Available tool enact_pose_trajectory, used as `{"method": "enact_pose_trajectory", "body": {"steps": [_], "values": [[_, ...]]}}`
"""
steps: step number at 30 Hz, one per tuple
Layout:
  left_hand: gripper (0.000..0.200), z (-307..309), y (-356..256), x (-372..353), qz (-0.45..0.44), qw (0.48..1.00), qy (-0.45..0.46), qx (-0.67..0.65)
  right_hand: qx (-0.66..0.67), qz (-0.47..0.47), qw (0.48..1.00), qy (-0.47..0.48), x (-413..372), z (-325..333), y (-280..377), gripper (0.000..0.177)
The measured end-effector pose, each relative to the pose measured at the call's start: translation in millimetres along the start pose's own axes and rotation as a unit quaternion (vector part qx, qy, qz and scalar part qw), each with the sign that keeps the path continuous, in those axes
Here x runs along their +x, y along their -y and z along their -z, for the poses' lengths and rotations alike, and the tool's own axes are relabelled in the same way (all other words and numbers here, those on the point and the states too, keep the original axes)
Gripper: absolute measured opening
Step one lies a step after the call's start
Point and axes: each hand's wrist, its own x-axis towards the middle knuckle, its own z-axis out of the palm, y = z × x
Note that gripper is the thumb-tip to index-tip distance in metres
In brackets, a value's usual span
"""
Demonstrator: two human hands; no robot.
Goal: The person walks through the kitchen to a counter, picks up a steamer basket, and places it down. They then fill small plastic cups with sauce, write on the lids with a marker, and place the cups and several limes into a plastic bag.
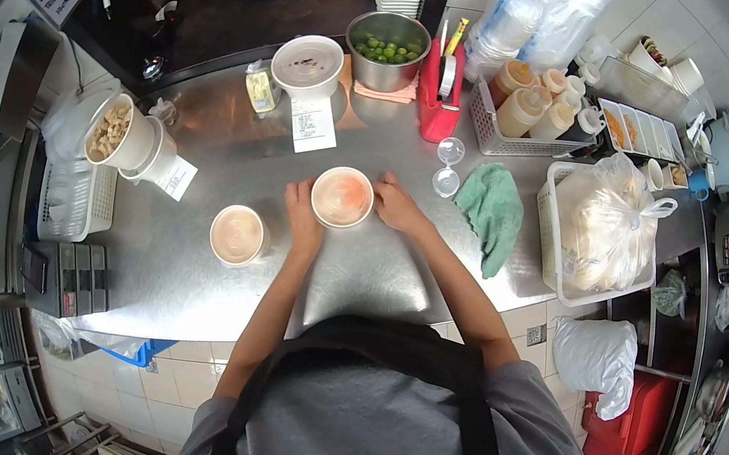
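A brushed-metal bench (pixel 152 273), bright with reflected light along its near edge, carries a crowded spread of kitchenware. Two pale round containers, a front container (pixel 237 235) and a central container (pixel 343 196), stand apart at the middle. Behind them are a lidded white tub (pixel 307 64), a printed slip (pixel 312 125) and a pink cloth (pixel 384 93) beneath a steel pot (pixel 368 72). To the right sit a red holder (pixel 436 109), two small clear cups (pixel 448 166), a rumpled green cloth (pixel 491 213), a gray basket (pixel 517 147) of bottles and a white basket (pixel 553 224) bearing a bulging plastic bag (pixel 613 230).
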Motion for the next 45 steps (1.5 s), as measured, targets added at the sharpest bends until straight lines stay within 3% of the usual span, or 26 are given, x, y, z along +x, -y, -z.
{"method": "enact_pose_trajectory", "body": {"steps": [1, 2, 4, 5, 7, 8, 10, 11, 13, 16, 19, 22, 24, 26, 27, 30, 31, 33, 35, 37, 39, 41, 44, 45], "values": [[0.018, 2, 7, 5, -0.016, 1.000, 0.022, 0.008, -0.009, 0.001, 1.000, 0.006, 2, 9, 2, 0.009], [0.017, 1, 21, 14, 0.054, 0.996, 0.036, -0.058, -0.046, 0.032, 0.988, -0.142, 8, 23, 6, 0.011], [0.017, -3, 45, 34, 0.195, 0.961, 0.063, -0.186, -0.092, 0.056, 0.914, -0.391, 26, 67, 18, 0.015], [0.016, -2, 34, 46, 0.164, 0.966, 0.040, -0.198, -0.098, 0.045, 0.865, -0.489, 39, 90, 21, 0.019], [0.016, 9, -15, 84, 0.102, 0.971, -0.003, -0.218, -0.120, -0.011, 0.880, -0.459, 64, 111, -21, 0.026], [0.017, 5, -39, 97, 0.055, 0.971, 0.013, -0.234, -0.036, -0.059, 0.901, -0.429, 70, 117, -22, 0.028], [0.022, -17, -79, 116, 0.048, 0.953, 0.150, -0.257, 0.130, -0.145, 0.914, -0.357, 81, 134, -18, 0.032], [0.025, -36, -88, 123, 0.045, 0.939, 0.223, -0.260, 0.269, -0.115, 0.882, -0.369, 87, 136, -28, 0.039], [0.034, -49, -126, 134, 0.196, 0.818, 0.387, -0.378, 0.330, -0.063, 0.865, -0.373, 66, 138, -5, 0.040], [0.039, -87, -140, 141, 0.323, 0.701, 0.432, -0.467, 0.346, -0.051, 0.870, -0.348, 3, 140, 57, 0.038], [0.039, -127, -135, 143, 0.377, 0.682, 0.378, -0.500, 0.319, -0.075, 0.894, -0.304, -71, 126, 93, 0.033], [0.029, -159, -125, 131, 0.295, 0.759, 0.315, -0.488, 0.318, -0.096, 0.897, -0.291, -100, 114, 90, 0.025], [0.019, -167, -127, 136, 0.216, 0.880, 0.316, -0.283, 0.314, -0.102, 0.897, -0.293, -104, 105, 80, 0.020], [0.007, -155, -152, 132, 0.160, 0.947, 0.200, -0.192, 0.310, -0.098, 0.898, -0.298, -103, 99, 69, 0.015], [0.007, -160, -151, 123, 0.144, 0.958, 0.182, -0.170, 0.315, -0.111, 0.893, -0.300, -103, 97, 71, 0.013], [0.010, -167, -140, 108, 0.105, 0.973, 0.157, -0.135, 0.319, -0.158, 0.886, -0.297, -111, 91, 75, 0.008], [0.009, -153, -134, 113, 0.126, 0.942, 0.153, -0.271, 0.319, -0.172, 0.890, -0.276, -116, 87, 77, 0.008], [0.009, -100, -130, 124, 0.154, 0.824, 0.144, -0.525, 0.324, -0.189, 0.900, -0.221, -120, 80, 86, 0.009], [0.009, 2, -122, 132, 0.038, 0.873, 0.063, -0.483, 0.339, -0.187, 0.909, -0.156, -115, 71, 113, 0.010], [0.017, 97, -108, 119, 0.083, 0.881, -0.003, -0.465, 0.323, -0.121, 0.935, -0.079, -99, 58, 138, 0.012], [0.027, 150, -69, 95, 0.098, 0.905, -0.105, -0.401, 0.339, -0.083, 0.937, -0.001, -75, 39, 166, 0.011], [0.024, 177, -16, 66, 0.116, 0.920, -0.172, -0.333, 0.340, 0.011, 0.939, 0.039, -48, -6, 162, 0.012], [0.020, 161, 84, 18, 0.166, 0.945, -0.193, -0.205, 0.238, -0.029, 0.962, 0.132, -12, -67, 136, 0.013], [0.019, 148, 101, -1, 0.198, 0.934, -0.168, -0.246, 0.208, -0.048, 0.966, 0.145, -3, -83, 130, 0.014]]}}
